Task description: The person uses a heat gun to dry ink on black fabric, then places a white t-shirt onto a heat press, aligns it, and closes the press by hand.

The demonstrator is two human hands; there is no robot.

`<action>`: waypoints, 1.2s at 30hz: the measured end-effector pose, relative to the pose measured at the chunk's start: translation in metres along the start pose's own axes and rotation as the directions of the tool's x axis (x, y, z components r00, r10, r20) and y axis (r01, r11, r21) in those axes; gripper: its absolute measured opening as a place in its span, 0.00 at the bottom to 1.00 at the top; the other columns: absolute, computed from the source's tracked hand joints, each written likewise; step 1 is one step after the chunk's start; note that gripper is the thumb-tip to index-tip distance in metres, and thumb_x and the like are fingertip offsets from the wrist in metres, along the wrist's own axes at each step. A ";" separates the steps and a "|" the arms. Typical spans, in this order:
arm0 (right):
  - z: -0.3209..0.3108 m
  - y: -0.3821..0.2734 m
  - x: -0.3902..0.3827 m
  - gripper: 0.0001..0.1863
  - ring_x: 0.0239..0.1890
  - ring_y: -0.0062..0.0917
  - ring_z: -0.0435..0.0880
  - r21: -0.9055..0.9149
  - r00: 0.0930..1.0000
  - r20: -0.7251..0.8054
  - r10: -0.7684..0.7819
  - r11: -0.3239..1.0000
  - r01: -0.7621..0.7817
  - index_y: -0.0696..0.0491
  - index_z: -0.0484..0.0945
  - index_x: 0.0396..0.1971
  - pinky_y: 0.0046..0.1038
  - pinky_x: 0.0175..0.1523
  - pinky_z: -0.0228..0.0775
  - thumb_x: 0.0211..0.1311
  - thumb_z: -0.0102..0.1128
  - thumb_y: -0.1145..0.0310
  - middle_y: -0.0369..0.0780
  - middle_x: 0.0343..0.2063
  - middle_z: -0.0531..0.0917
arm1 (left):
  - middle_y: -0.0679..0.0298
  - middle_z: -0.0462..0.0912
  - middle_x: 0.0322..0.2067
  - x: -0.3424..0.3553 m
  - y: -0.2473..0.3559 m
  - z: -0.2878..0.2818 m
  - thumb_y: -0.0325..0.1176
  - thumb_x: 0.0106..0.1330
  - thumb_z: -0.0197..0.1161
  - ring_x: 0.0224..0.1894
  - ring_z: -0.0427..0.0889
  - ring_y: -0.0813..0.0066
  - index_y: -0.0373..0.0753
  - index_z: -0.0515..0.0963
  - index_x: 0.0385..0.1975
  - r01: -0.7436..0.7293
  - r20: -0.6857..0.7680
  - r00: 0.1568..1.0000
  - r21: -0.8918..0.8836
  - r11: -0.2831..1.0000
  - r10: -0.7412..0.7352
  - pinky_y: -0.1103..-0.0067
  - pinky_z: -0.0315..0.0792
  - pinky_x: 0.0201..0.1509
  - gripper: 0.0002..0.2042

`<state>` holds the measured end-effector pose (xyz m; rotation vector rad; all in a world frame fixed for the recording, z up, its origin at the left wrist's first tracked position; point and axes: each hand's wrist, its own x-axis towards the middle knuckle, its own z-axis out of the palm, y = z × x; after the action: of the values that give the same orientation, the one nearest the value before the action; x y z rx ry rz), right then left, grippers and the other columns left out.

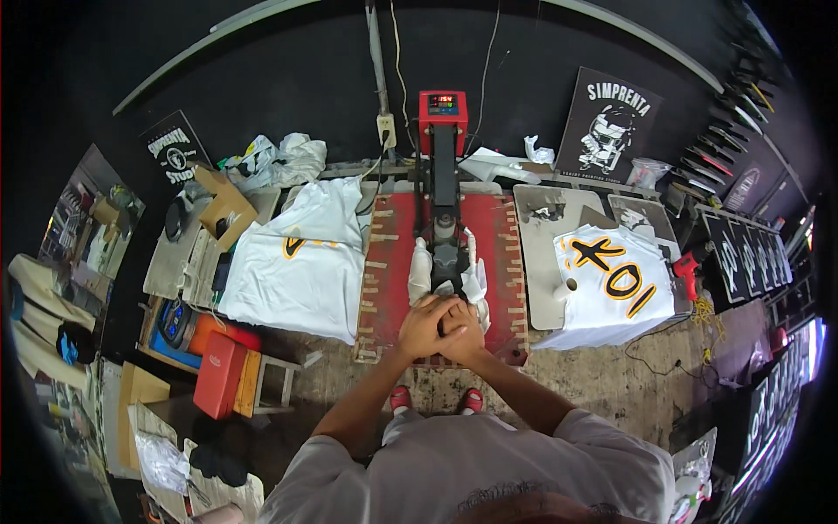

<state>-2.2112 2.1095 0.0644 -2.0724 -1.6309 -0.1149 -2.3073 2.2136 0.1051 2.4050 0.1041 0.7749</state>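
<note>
A heat press with a broad red plate (388,262) stands right in front of me. Its black arm (445,166) runs toward me to a handle with both sides wrapped in white cloth (420,269). My left hand (426,326) and my right hand (464,332) are together at the near end of this handle, fingers closed and overlapping. They hide the part of the handle beneath them. Brown tape strips line the plate's edges. Left of the press lies a white shirt (297,262); on its right is another white shirt (615,279) with black and orange lettering.
A red control box (443,106) with a lit display tops the press. A red heat gun (690,269) lies beyond the right shirt, its cord trailing down. To the left are an open cardboard box (227,210), a red case (220,375) and a small stool (276,384).
</note>
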 end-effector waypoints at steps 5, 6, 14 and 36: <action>-0.003 -0.007 0.004 0.25 0.55 0.36 0.71 0.006 0.999 0.010 0.051 0.999 -0.051 0.59 0.78 0.45 0.39 0.57 0.59 0.51 0.60 0.57 0.45 0.48 0.78 | 0.53 0.80 0.41 -0.004 -0.009 0.000 0.46 0.58 0.69 0.46 0.79 0.53 0.37 0.76 0.53 0.009 -0.018 1.000 0.011 1.000 -0.008 0.64 0.72 0.52 0.27; -0.003 -0.005 0.004 0.24 0.55 0.36 0.72 0.020 0.997 0.018 0.070 0.997 -0.070 0.58 0.78 0.44 0.39 0.58 0.59 0.51 0.60 0.57 0.45 0.47 0.79 | 0.53 0.80 0.41 -0.003 -0.010 0.001 0.46 0.58 0.69 0.45 0.79 0.53 0.37 0.76 0.53 -0.007 -0.030 1.000 -0.005 1.000 0.006 0.64 0.72 0.51 0.27; -0.005 -0.003 -0.002 0.17 0.49 0.37 0.77 -0.007 0.993 -0.052 0.111 0.994 -0.111 0.57 0.80 0.34 0.38 0.53 0.65 0.45 0.61 0.61 0.43 0.39 0.82 | 0.52 0.81 0.41 -0.004 -0.009 0.009 0.45 0.60 0.68 0.44 0.79 0.51 0.37 0.77 0.51 -0.039 -0.035 0.999 -0.037 0.999 0.038 0.64 0.72 0.50 0.24; 0.006 0.008 -0.008 0.16 0.50 0.34 0.79 -0.046 0.997 0.050 0.052 0.998 -0.050 0.54 0.82 0.37 0.38 0.52 0.66 0.53 0.59 0.59 0.43 0.42 0.82 | 0.57 0.82 0.37 -0.007 -0.001 0.003 0.49 0.61 0.68 0.40 0.81 0.58 0.42 0.82 0.45 -0.037 -0.039 0.999 -0.043 0.998 0.035 0.66 0.74 0.46 0.19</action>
<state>-2.2072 2.1034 0.0536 -2.1656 -1.6174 -0.0820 -2.3115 2.2112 0.0987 2.3577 0.0587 0.8309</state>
